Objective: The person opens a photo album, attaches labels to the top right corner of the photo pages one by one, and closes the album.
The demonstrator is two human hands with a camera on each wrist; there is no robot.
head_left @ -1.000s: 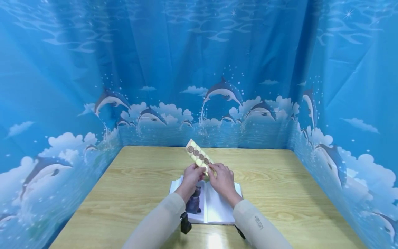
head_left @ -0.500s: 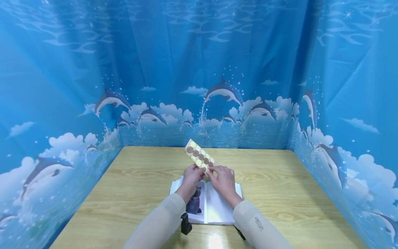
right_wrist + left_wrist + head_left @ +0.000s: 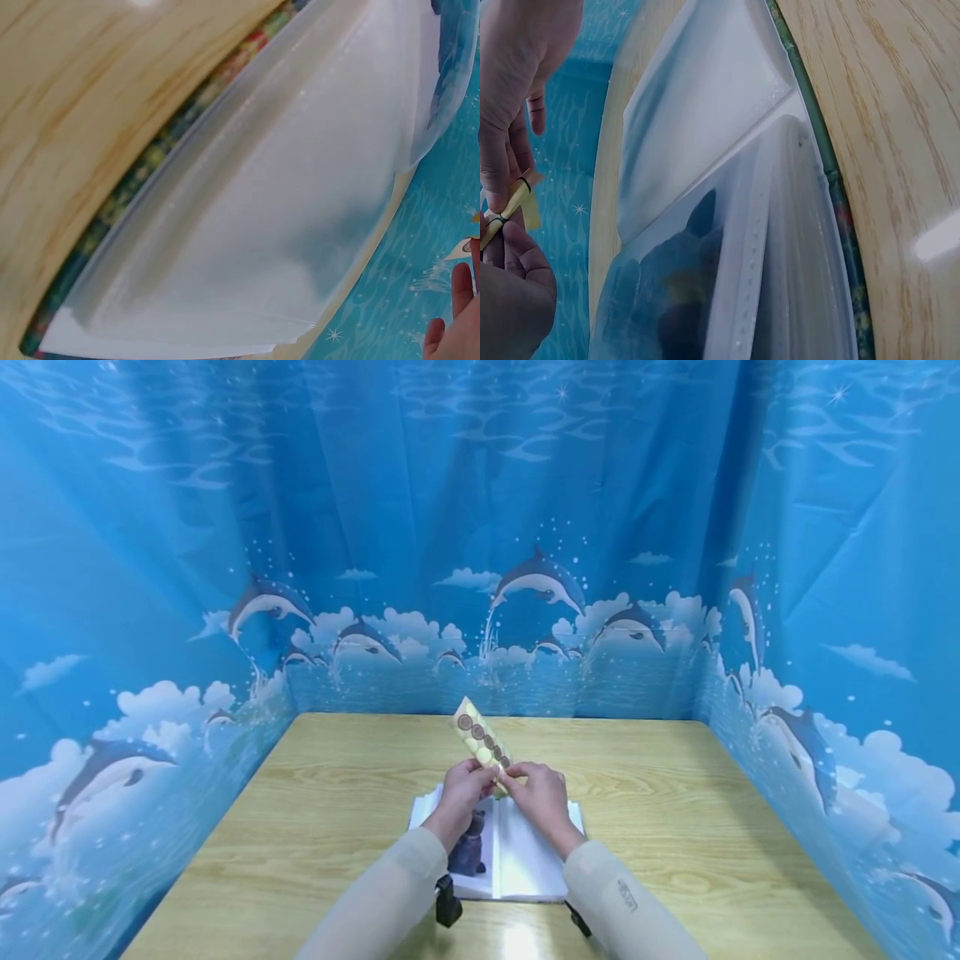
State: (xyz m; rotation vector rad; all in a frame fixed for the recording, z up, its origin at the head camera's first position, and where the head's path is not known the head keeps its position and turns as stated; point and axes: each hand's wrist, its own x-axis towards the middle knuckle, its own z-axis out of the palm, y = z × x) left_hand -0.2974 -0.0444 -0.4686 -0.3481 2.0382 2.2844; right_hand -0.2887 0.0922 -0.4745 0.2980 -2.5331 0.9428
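A pale yellow sheet of round stickers, with a row of brown circles along it, is held up above an open album. My left hand pinches its lower end between thumb and fingers. Close beside it, the thumb and fingers of my right hand pinch the same end. The left wrist view shows the sheet bent between the left hand and the right hand. Only a corner of the sheet and part of the right hand enter the right wrist view.
The album has clear sleeve pages and a patterned cover edge. On its left page is a picture of a dark animal. It lies on a wood-grain table, with dolphin-print curtain around the back and sides.
The sheet has turned and narrowed in view, its lower end bending between the hands. The right fingers have moved slightly left, closer to the left hand. The album has not moved.
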